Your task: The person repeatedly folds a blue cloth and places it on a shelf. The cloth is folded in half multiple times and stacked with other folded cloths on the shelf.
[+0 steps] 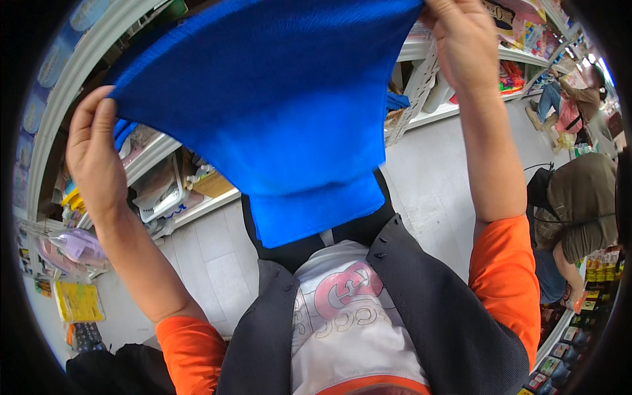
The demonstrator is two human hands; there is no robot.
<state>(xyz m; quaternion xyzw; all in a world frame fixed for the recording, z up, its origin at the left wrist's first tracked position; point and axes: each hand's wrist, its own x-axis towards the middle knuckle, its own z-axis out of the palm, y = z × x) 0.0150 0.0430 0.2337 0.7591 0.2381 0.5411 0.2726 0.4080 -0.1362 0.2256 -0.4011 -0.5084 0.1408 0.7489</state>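
Note:
A bright blue cloth [256, 98] is stretched between my two hands in front of my body. My left hand [96, 148] pinches its left corner between thumb and fingers. Up at the right, my right hand [466, 44] grips the opposite corner; the fingertips are partly cut off by the picture's top edge. The cloth's lower end hangs in a fold over my black trousers [252, 237]. Its upper edge runs out of view at the top.
White shelving [212, 202] with packaged goods and a clear plastic bin [160, 197] stands behind the cloth. At right a person [577, 212] bends towards a shelf of goods; farther off another person [572, 98] sits low. Grey tile floor [429, 173] lies between.

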